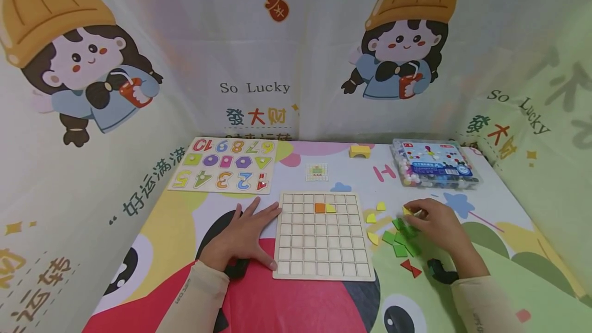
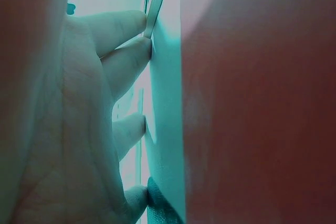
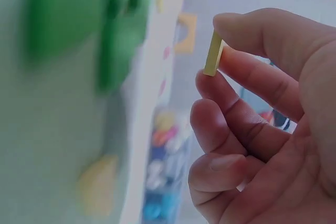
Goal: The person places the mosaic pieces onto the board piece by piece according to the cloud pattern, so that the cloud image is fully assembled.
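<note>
Between thumb and fingertips, my right hand pinches a small, flat yellow piece, raised over the right part of the table. Below and around that hand lie several green tiles, a pair of red triangles and loose yellow quarter-round pieces. With fingers spread, my left hand touches the left edge of a pale wooden grid board. In an upper row of the board, an orange square sits beside a yellow piece.
A number-and-shape puzzle board lies at the back left. Behind the grid are a small pattern card and a yellow arch block. A clear plastic box of beads stands back right, near the hanging cloth.
</note>
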`<state>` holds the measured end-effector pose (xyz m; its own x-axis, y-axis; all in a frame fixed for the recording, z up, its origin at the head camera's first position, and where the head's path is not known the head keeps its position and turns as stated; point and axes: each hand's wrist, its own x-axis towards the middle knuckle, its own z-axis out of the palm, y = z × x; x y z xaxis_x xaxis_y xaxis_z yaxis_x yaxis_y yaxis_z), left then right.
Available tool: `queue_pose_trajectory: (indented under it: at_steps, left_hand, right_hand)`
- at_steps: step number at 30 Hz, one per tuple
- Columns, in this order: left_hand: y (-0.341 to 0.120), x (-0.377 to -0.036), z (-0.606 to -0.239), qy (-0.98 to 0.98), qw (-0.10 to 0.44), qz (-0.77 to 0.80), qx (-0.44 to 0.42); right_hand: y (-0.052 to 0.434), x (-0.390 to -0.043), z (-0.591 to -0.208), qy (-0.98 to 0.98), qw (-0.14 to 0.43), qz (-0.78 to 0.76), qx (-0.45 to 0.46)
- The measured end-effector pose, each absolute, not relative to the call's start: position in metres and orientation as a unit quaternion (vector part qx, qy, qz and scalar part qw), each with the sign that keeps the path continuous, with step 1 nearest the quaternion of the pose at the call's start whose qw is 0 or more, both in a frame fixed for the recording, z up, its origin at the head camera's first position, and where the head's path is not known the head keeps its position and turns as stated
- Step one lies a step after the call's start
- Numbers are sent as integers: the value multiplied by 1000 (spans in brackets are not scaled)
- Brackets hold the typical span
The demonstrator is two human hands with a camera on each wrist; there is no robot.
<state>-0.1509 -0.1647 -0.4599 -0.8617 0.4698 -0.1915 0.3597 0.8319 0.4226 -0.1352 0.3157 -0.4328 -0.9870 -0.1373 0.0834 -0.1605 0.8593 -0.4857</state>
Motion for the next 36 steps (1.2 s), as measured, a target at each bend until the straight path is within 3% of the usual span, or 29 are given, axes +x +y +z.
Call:
queue_pose_trajectory:
  at_steps: [7,19,36]
  left_hand:
    - [-165,-150,-459,946,145,190,218]
    - [-165,-150,-459,944,144,193,225]
    - [-165,-150,-458,944,142,196,225]
  right_hand:
    - [277,-142,-422,-959,43,249,129]
    - [219,-159,-421,-962,-35,230,144]
    - [172,-163,-432,-974,-69,162,145]
